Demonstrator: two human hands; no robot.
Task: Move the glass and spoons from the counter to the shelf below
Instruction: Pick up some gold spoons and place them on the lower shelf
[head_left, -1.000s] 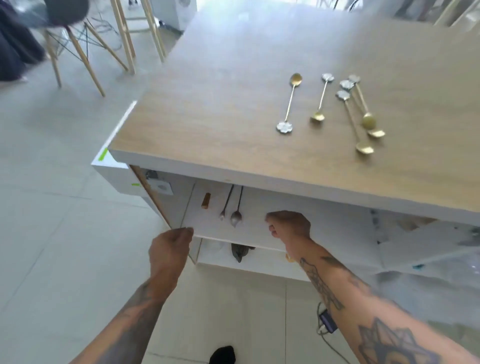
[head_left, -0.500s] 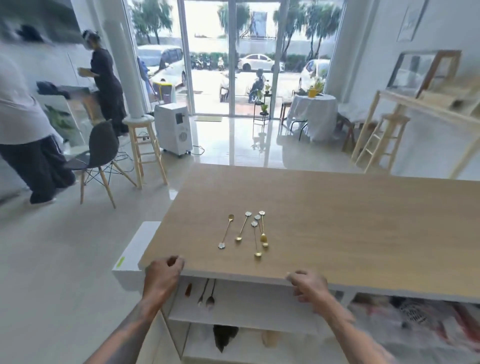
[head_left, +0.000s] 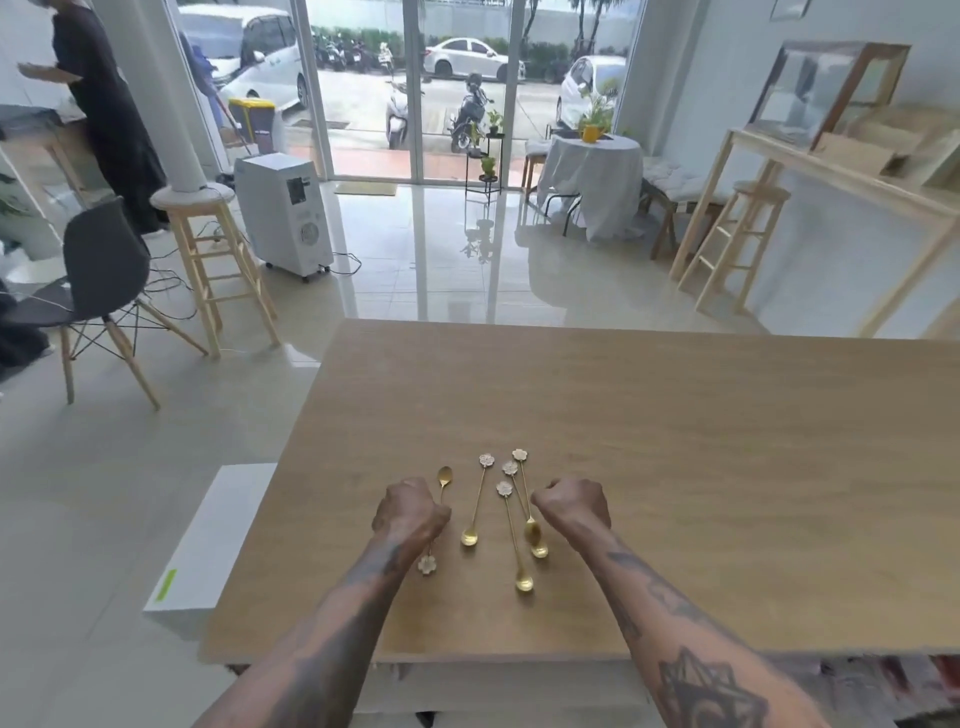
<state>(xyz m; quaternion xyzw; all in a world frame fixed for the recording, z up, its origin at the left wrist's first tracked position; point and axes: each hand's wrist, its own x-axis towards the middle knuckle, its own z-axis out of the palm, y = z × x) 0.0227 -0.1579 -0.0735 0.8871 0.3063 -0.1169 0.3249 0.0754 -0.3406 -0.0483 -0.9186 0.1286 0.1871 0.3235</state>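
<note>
Rising from the shelf edge a moment ago, both arms are now reaching over the counter (head_left: 675, 467) toward the spoons (head_left: 498, 514), so the next pickup is starting; left hand (head_left: 410, 512) is curling over the leftmost spoon (head_left: 442, 480), perhaps already pinching it, right hand (head_left: 571, 506) is hovering loosely fisted beside the cluster, seemingly empty; no glass is showing on the counter

Both hands risen from counter edge: left hand (head_left: 410, 512), right hand (head_left: 571, 506) flank spoons (head_left: 498, 512).
</note>
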